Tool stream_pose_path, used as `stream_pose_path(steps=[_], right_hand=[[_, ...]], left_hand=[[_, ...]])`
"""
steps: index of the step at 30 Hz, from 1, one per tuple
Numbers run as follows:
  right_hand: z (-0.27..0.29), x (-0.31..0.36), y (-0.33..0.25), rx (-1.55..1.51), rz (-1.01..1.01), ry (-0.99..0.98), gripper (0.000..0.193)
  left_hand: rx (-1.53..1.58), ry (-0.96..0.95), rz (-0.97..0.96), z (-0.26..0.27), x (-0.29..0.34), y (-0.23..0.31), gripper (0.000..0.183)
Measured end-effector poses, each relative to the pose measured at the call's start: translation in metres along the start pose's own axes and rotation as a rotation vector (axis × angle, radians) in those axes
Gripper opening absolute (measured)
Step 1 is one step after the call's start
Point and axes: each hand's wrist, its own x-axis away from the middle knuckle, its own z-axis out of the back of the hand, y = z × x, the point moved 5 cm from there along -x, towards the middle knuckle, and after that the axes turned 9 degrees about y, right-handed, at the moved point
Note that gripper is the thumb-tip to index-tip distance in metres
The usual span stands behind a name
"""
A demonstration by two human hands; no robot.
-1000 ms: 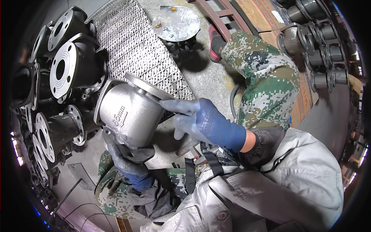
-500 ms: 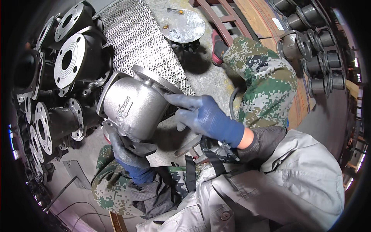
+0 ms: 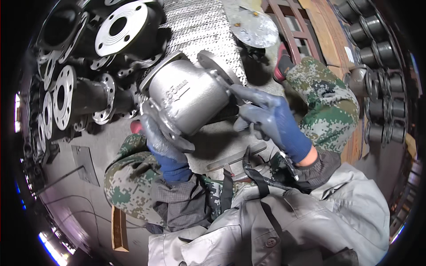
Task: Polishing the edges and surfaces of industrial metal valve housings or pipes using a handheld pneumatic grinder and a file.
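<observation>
A silver-grey cast metal valve body, with flanges at its ends and raised markings on its side, is held tilted above my lap. My left hand, in a grey-coated blue glove, grips the lower flange, its fingers partly hidden behind it. My right hand, gloved alike, is at the upper right flange. Its index finger stretches to that flange's lower edge, while the other fingers are loosely bent and apart, with nothing seen between them.
Dark flanged castings are piled at the left. A patterned metal sheet lies ahead, beside a round metal disc on a stand. More castings are stacked at the right, near a brown metal frame. A flat plate lies on the floor.
The view has turned, so the surroundings sit farther right. My left hand still grips the valve body. My right index finger stays by the flange, and the other fingers have spread a little.
</observation>
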Motion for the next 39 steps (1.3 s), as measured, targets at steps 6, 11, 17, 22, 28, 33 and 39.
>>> stream_pose_path(steps=[6,11,17,22,28,33,39], right_hand=[[-0.003,0.015,0.003,0.077,0.135,0.011,0.047],[0.013,0.008,-0.011,0.059,0.391,0.167,0.048],[0.052,-0.043,-0.025,0.001,0.441,0.332,0.046],[0.054,-0.062,-0.024,-0.062,0.353,0.316,0.045],[0.058,-0.072,-0.021,-0.157,0.390,0.320,0.045],[0.065,-0.109,0.002,-0.158,0.430,0.389,0.038],[0.050,-0.129,0.017,-0.380,0.239,0.232,0.036]], left_hand=[[0.199,0.023,0.092,-0.011,-0.005,0.000,0.065],[0.087,-0.010,0.060,-0.022,-0.006,0.012,0.051],[-0.019,0.018,0.035,-0.043,0.010,0.033,0.045],[-0.084,-0.002,-0.104,-0.049,0.014,0.048,0.047],[-0.033,-0.041,-0.090,-0.054,0.008,0.042,0.051],[-0.131,-0.174,-0.230,-0.066,0.006,0.043,0.048],[-0.175,-0.132,-0.294,-0.059,0.002,0.026,0.050]])
